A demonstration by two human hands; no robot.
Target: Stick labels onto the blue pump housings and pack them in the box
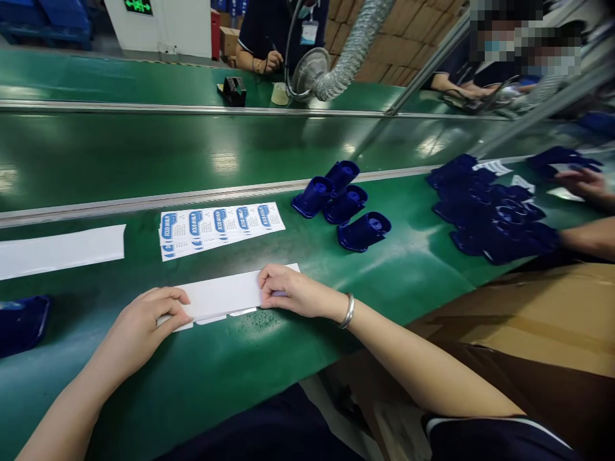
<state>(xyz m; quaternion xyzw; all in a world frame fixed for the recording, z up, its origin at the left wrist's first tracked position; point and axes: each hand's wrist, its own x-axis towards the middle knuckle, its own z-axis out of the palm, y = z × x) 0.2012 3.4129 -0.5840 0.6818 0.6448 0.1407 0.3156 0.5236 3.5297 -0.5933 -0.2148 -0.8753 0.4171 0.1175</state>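
Observation:
Both my hands pinch a long white label sheet (pixel 223 294) just above the green bench. My left hand (pixel 156 317) is closed on its left end, and my right hand (pixel 288 289) is closed near its right end. White label edges stick out below the strip's lower side. Beyond it lies a fanned stack of printed label sheets (pixel 221 227) with blue logos. To the right of that stack, several dark blue plastic housings (pixel 365 230) stand together. A blank white strip (pixel 62 251) lies at the left, with another blue part (pixel 24 325) nearer me.
A metal rail (pixel 192 195) runs behind the work surface. At right, a co-worker's hand (pixel 583 186) is beside a pile of blue parts (pixel 500 218); a cardboard box (pixel 528 314) stands below. Across the bench, a flexible duct (pixel 355 48) hangs before another person (pixel 283 32).

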